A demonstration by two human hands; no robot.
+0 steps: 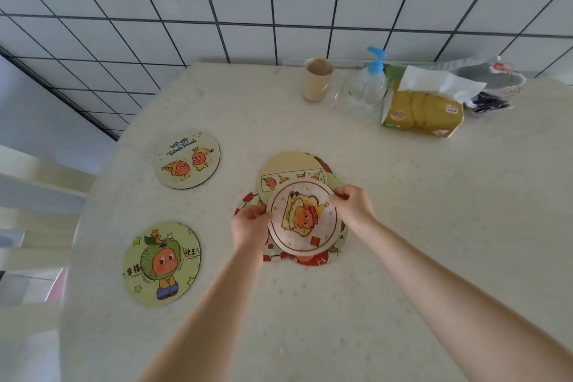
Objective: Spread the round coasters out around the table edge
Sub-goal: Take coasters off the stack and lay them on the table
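A loose pile of round cartoon coasters (290, 169) lies at the middle of the white table (434, 211). On top is a pale coaster with a toast picture (302, 217). My left hand (251, 223) pinches its left rim and my right hand (353, 203) pinches its upper right rim. Two coasters lie apart near the table's left edge: a cream one with two orange figures (187, 159) farther back, and a green one with an orange character (162, 263) nearer to me.
At the back of the table stand a beige cup (317, 79), a clear pump bottle with a blue top (367, 87), a yellow-green tissue pack (421, 108) and a bowl (493, 79) with small packets. White chair slats (37, 192) sit off the left edge. A tiled wall is behind.
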